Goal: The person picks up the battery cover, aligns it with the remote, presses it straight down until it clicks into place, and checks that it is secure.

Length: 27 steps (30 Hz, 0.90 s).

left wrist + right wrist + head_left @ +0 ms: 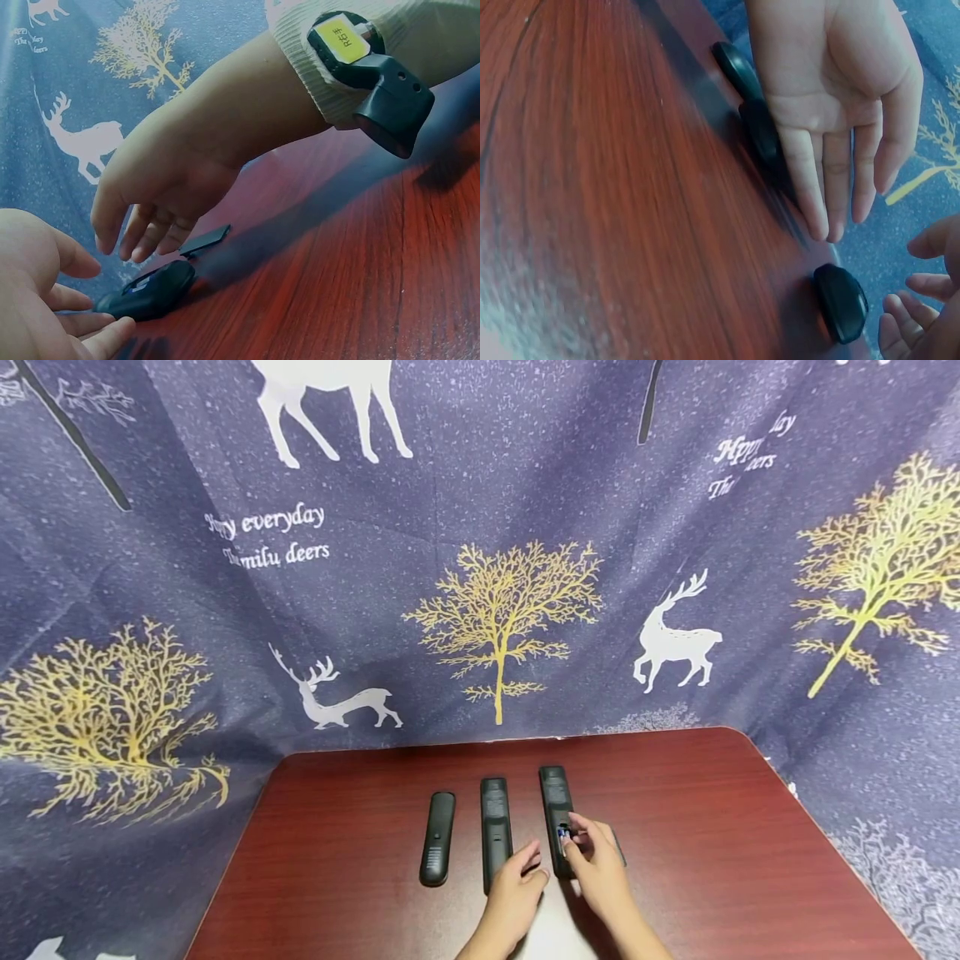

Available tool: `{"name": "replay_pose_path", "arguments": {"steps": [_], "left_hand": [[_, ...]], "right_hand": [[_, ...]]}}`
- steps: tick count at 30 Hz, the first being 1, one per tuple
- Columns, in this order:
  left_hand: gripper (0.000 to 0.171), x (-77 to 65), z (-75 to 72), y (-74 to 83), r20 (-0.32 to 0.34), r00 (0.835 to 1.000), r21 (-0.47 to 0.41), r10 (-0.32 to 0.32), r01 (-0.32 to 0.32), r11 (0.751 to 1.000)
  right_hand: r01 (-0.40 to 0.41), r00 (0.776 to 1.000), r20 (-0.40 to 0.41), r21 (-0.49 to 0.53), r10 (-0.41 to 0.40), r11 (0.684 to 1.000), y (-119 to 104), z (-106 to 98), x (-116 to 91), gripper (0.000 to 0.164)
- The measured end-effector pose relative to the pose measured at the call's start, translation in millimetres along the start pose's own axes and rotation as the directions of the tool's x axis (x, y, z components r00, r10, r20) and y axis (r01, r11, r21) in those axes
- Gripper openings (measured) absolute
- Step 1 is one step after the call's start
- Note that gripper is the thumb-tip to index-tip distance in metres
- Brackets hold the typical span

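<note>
Three black remote controls lie back side up in a row. The right remote control (557, 789) has an uncovered battery compartment, with a blue battery (563, 833) showing inside. Over that compartment is my right hand (602, 870), its thumb and fingers loosely bent and apart, nothing between them in the right wrist view. My left hand (513, 893) hovers between the middle remote control (495, 814) and the right one, fingers extended and holding nothing. A thin dark battery cover (206, 241) lies on the table beside the right remote control, partly hidden by my right hand in the head view.
The left remote control (438, 839) lies apart from the others. All rest on a reddish-brown wooden table (712, 827) with rounded far corners. Behind its far edge hangs a blue cloth (435, 610) printed with deer and trees.
</note>
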<state>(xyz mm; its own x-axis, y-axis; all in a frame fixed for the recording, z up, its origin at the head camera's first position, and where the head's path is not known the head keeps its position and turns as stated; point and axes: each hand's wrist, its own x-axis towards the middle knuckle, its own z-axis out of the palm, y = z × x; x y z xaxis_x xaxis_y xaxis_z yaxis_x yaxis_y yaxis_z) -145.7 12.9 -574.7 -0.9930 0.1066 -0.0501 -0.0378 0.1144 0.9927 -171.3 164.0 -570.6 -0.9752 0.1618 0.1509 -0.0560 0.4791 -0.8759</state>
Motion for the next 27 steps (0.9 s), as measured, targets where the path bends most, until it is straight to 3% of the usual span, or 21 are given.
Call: {"name": "replay_pose_path", "arguments": {"steps": [7, 15, 27], "left_hand": [[0.052, 1.1, 1.6, -0.2, 0.002, 1.0, -0.008, 0.0, 0.0, 1.0], [0.056, 0.7, 4.7, -1.5, -0.01, 1.0, 0.062, 0.005, -0.004, 0.998], [0.057, -0.7, 7.8, -2.5, -0.003, 1.0, 0.026, -0.007, 0.007, 1.0]], "right_hand": [[-0.014, 1.0, -0.02, -0.011, 0.014, 1.0, 2, -5, 1, 0.043], [-0.045, 0.999, -0.014, -0.032, 0.045, 0.998, 7, -10, 3, 0.042], [0.011, 0.996, -0.086, -0.141, -0.023, 0.99, 18, -19, 3, 0.041]]}}
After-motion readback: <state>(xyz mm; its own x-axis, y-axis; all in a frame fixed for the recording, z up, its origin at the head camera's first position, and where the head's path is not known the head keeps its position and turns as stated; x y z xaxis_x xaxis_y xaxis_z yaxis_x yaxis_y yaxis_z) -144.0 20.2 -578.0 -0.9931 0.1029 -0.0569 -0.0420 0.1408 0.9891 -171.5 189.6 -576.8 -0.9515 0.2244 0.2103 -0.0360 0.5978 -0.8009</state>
